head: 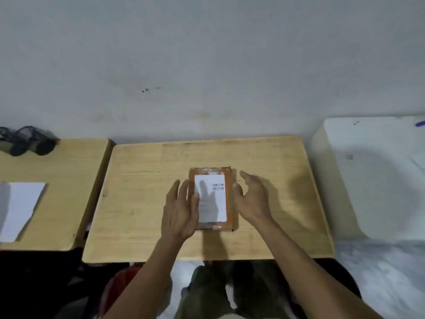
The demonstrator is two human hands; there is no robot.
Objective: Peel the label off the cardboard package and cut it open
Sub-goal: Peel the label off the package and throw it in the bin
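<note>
A small brown cardboard package (230, 180) lies flat in the middle of a light wooden table (142, 203). A white label (212, 203) with barcodes covers most of its top face. My left hand (181, 208) rests against the package's left side, fingers spread, thumb touching the label's left edge. My right hand (250, 199) sits at the package's right side, fingers apart, thumb at the package's right edge. Neither hand grips the package. No cutting tool is in sight.
A second wooden table (69, 192) stands to the left with a white sheet of paper (18, 208) and a dark bundle (27, 140) at its back. A white surface (377, 171) lies to the right. A grey wall rises behind.
</note>
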